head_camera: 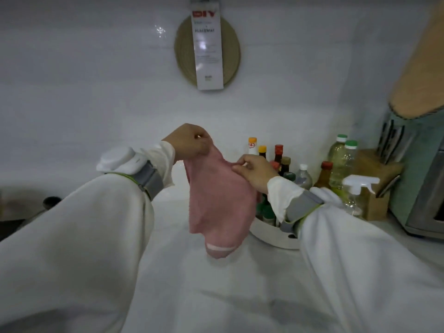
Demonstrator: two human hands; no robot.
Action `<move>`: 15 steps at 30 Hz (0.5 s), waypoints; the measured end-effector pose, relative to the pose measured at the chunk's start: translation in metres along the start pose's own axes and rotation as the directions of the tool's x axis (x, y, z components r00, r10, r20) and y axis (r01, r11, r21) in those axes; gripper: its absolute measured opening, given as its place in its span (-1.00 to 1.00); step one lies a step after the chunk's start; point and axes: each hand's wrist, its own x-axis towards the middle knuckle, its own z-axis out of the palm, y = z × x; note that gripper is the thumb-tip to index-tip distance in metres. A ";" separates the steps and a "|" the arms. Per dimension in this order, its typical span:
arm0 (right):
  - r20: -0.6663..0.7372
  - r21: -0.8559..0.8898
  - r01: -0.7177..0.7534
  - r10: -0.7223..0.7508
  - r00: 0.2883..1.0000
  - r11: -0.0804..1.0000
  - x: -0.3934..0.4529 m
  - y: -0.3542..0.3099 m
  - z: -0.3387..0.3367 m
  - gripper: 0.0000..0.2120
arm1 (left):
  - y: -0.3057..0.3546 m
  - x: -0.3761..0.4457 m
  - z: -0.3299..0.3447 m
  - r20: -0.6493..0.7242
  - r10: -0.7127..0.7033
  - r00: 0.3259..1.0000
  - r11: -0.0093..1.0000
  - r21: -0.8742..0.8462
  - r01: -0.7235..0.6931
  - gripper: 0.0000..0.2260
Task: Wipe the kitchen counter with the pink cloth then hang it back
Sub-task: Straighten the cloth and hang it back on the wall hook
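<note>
The pink cloth (pixel 222 203) hangs in the air above the white kitchen counter (pixel 182 280), its lower end with a pale stripe dangling just over the surface. My left hand (pixel 189 140) pinches the cloth's upper left corner, raised in front of the white wall. My right hand (pixel 254 173) pinches the upper right edge, a little lower. Both arms wear white sleeves with grey wrist straps. No hook for the cloth is visible.
A round white tray (pixel 276 236) of sauce bottles stands just right of the cloth. Further right are oil bottles (pixel 342 159), a spray bottle (pixel 359 191), a knife block (pixel 377 179) and a teal appliance (pixel 422 188). A placemat (pixel 207 50) hangs on the wall. A dark pan (pixel 51 203) sits far left.
</note>
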 end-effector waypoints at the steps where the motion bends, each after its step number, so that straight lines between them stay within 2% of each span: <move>1: -0.002 -0.002 0.010 -0.010 1.000 1.000 0.004 -0.004 -0.003 -0.90 | -0.004 0.005 -0.008 -0.019 0.005 1.000 1.000 0.020 -0.004 -0.85; 3: 0.002 -0.098 0.088 -0.088 0.996 0.991 0.027 -0.016 -0.020 -0.90 | -0.005 0.019 -0.025 -0.106 -0.030 0.994 0.997 0.063 0.037 -0.85; 6: -0.005 -0.266 0.147 -0.154 0.988 0.953 0.057 -0.024 -0.036 -0.93 | -0.009 0.039 -0.036 -0.179 -0.172 0.969 0.980 0.072 0.187 -0.83; 8: -0.049 -0.255 0.151 -0.169 0.984 0.955 0.070 -0.029 -0.041 -0.86 | -0.009 0.043 -0.032 -0.158 -0.309 0.938 0.949 0.008 0.314 -0.75; 10: -0.077 -0.231 0.163 -0.185 0.980 0.959 0.081 -0.033 -0.040 -0.84 | -0.005 0.050 -0.025 -0.196 -0.385 0.902 0.920 -0.008 0.391 -0.74; 11: -0.087 -0.211 0.165 -0.187 0.979 0.963 0.083 -0.035 -0.038 -0.84 | -0.006 0.051 -0.016 -0.248 -0.351 0.903 0.932 -0.006 0.361 -0.76; 12: -0.102 -0.189 0.171 -0.192 0.976 0.967 0.088 -0.037 -0.036 -0.84 | -0.005 0.055 -0.008 -0.317 -0.377 0.870 0.926 -0.116 0.360 -0.77; 13: -0.123 -0.178 0.178 -0.202 0.972 0.968 0.093 -0.040 -0.035 -0.84 | -0.003 0.059 0.003 -0.408 -0.409 0.816 0.897 -0.345 0.277 -0.79; 14: -0.149 -0.180 0.186 -0.214 0.965 0.966 0.098 -0.043 -0.034 -0.84 | 0.002 0.060 0.016 -0.498 -0.408 0.765 0.875 -0.452 0.172 -0.80; 15: -0.171 -0.184 0.197 -0.228 0.958 0.963 0.102 -0.046 -0.033 -0.84 | 0.004 0.057 0.031 -0.631 -0.408 0.660 0.850 -0.526 0.023 -0.82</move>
